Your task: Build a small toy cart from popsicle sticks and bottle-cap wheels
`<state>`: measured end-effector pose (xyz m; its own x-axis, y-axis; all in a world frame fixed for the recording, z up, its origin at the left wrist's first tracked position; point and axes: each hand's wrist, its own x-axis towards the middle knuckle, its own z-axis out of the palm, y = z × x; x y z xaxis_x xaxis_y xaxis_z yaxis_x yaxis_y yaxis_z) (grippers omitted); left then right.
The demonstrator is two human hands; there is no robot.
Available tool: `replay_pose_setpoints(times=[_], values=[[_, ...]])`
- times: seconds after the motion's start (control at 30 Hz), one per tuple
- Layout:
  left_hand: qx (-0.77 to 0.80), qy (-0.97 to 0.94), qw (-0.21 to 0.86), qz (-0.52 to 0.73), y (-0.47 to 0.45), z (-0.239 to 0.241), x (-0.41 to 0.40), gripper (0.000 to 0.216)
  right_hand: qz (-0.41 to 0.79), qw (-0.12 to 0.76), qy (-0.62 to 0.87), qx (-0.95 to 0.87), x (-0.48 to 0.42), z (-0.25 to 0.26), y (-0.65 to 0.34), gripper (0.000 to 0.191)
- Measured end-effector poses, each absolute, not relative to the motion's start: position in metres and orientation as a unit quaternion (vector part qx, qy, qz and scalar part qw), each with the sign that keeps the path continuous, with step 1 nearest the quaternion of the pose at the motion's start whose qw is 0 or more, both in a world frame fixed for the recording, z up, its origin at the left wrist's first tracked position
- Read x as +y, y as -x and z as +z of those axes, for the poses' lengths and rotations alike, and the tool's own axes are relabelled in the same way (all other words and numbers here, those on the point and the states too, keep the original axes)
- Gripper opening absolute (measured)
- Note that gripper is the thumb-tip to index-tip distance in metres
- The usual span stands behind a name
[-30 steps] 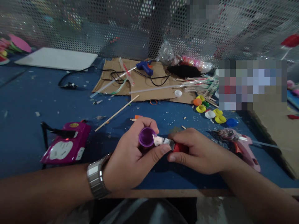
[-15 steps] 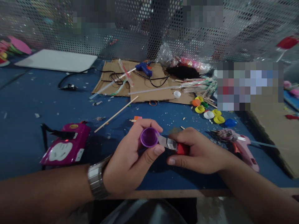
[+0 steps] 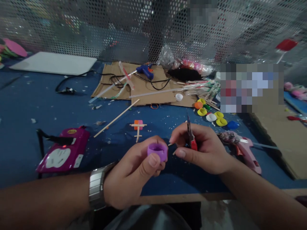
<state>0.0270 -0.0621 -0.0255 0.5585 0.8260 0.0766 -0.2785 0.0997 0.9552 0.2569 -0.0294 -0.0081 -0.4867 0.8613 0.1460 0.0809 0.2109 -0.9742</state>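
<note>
My left hand (image 3: 134, 169) is closed around a purple bottle cap (image 3: 157, 151), thumb on its near side and the hollow facing up. A small dark nick shows in the cap's right wall. To its right, my right hand (image 3: 203, 147) grips a red box cutter (image 3: 193, 144) with its dark blade pointing up, apart from the cap. Thin bits of stick show by the right fingertips; whether they are held or lie on the table I cannot tell. Just beyond my left hand lies a small stick frame (image 3: 138, 131) with an orange and pink piece on it.
A magenta device (image 3: 63, 150) with a lit red light stands left. A long wooden stick (image 3: 116, 118) lies ahead. Farther back, a blue glue gun (image 3: 146, 71) rests on cardboard (image 3: 153, 99). Several bottle caps (image 3: 221, 122) and a pink glue gun (image 3: 249, 155) are right.
The knife blade has come away from the cap and turned upward. My left hand has tilted the cap and lowered it slightly, uncovering the stick frame.
</note>
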Motion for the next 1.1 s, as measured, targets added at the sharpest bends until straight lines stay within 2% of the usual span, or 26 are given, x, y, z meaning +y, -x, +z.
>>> replay_pose_setpoints(times=[0.1, 0.33, 0.63, 0.8, 1.1], values=[[0.249, -0.530, 0.725, 0.363, -0.030, -0.027, -0.066, 0.045, 0.549, 0.382, 0.331, -0.666, -0.032, -0.006, -0.254, 0.024], [0.250, -0.498, 0.767, 0.317, -0.031, -0.028, -0.064, 0.044, 0.578, 0.372, 0.292, -0.665, -0.032, -0.005, -0.251, 0.012], [0.283, -0.556, 0.694, 0.358, -0.034, -0.022, -0.055, 0.029, 0.568, 0.381, 0.292, -0.669, -0.031, -0.004, -0.249, 0.023], [0.305, -0.603, 0.660, 0.327, -0.030, -0.024, -0.053, 0.034, 0.548, 0.376, 0.301, -0.684, -0.033, -0.005, -0.248, 0.022], [0.319, -0.429, 0.786, 0.310, -0.036, -0.027, -0.060, 0.048, 0.422, 0.397, 0.290, -0.762, -0.035, -0.009, -0.246, 0.016]])
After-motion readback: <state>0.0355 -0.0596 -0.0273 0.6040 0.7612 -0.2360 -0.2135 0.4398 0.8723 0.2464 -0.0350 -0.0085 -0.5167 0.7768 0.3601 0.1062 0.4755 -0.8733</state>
